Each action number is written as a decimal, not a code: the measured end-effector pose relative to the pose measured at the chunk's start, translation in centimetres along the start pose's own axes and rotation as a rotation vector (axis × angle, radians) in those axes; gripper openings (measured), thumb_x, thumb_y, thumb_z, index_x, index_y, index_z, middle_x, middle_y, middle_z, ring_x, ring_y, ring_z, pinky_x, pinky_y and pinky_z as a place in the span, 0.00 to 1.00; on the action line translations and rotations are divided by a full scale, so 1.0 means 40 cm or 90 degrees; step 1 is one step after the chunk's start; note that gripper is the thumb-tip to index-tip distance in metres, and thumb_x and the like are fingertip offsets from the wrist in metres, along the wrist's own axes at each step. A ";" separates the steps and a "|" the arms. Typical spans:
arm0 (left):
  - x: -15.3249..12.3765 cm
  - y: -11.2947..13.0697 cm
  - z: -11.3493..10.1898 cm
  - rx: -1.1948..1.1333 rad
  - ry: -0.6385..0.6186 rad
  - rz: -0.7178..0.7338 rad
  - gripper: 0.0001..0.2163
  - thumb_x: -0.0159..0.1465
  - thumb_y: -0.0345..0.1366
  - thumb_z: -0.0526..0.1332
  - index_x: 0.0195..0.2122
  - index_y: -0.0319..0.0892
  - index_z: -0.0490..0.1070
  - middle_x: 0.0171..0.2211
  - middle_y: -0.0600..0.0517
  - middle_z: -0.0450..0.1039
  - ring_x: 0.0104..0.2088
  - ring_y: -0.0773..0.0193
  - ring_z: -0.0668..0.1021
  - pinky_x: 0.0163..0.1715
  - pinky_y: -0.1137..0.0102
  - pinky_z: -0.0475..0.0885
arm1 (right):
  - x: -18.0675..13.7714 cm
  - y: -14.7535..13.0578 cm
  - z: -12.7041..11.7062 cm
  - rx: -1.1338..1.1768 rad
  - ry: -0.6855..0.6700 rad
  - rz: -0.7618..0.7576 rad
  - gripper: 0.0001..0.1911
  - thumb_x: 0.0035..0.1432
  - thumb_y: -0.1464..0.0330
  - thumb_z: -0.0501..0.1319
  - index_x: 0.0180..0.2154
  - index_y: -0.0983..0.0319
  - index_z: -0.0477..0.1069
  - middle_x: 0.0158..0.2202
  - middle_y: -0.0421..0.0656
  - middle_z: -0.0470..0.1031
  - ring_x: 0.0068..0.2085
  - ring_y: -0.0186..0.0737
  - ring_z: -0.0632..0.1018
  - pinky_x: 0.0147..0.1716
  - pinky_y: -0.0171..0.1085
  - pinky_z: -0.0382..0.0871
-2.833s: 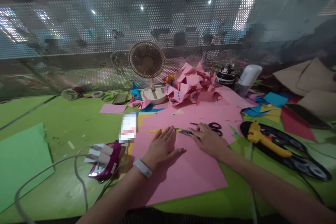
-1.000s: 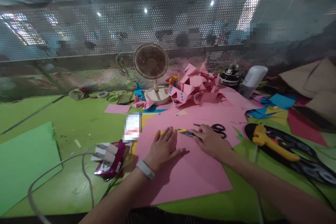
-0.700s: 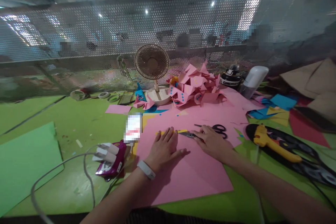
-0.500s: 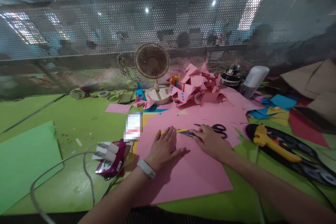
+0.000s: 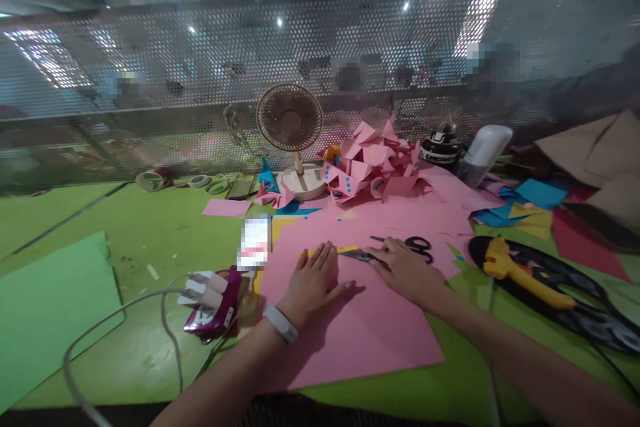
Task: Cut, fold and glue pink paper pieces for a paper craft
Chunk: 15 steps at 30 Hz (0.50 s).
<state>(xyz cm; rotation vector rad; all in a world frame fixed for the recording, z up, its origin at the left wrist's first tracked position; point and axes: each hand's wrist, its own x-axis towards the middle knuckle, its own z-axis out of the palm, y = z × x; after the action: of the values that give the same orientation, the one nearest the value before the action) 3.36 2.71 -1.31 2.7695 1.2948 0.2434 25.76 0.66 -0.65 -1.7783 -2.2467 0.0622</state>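
My left hand (image 5: 313, 283) lies flat, fingers stretched out and thumb apart, pressing on a large pink paper sheet (image 5: 375, 327). A yellow strip (image 5: 348, 249) shows on the pink just beyond its fingertips. My right hand (image 5: 405, 271) is bent over a slim grey pointed tool (image 5: 355, 254), which points left towards the left hand. Its exact kind is too small to tell. Black-handled scissors (image 5: 420, 245) lie just beyond the right hand, partly hidden by it, on the pink paper.
Folded pink paper pieces (image 5: 370, 163) are heaped beside a small fan (image 5: 290, 119). A yellow-handled tool (image 5: 530, 280) lies on a black tray to the right. A purple pack (image 5: 227, 303) with white plugs (image 5: 207, 288) and cable sits left. Green sheet (image 5: 50, 313) lies far left.
The view has shifted very slightly. Both hands and the tool stay practically where they were on the pink paper.
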 end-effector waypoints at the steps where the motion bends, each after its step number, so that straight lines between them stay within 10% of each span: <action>1: 0.000 0.005 0.000 -0.004 -0.006 0.006 0.34 0.62 0.57 0.40 0.63 0.39 0.46 0.63 0.42 0.47 0.62 0.53 0.51 0.58 0.54 0.46 | -0.001 0.004 0.002 -0.001 0.002 0.004 0.17 0.61 0.64 0.50 0.50 0.53 0.68 0.39 0.45 0.67 0.42 0.41 0.70 0.39 0.36 0.64; 15: -0.013 0.009 -0.003 -0.019 -0.008 0.004 0.36 0.61 0.59 0.40 0.62 0.38 0.46 0.63 0.42 0.47 0.62 0.52 0.50 0.59 0.53 0.41 | -0.015 0.018 0.024 -0.047 0.053 -0.054 0.19 0.61 0.67 0.51 0.53 0.59 0.66 0.38 0.47 0.68 0.41 0.43 0.69 0.41 0.39 0.64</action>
<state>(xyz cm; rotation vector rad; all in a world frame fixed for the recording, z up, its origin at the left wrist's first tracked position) 3.28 2.10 -1.21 2.7469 1.2693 0.2436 26.34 0.41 -1.85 -1.6854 -2.2895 -0.1118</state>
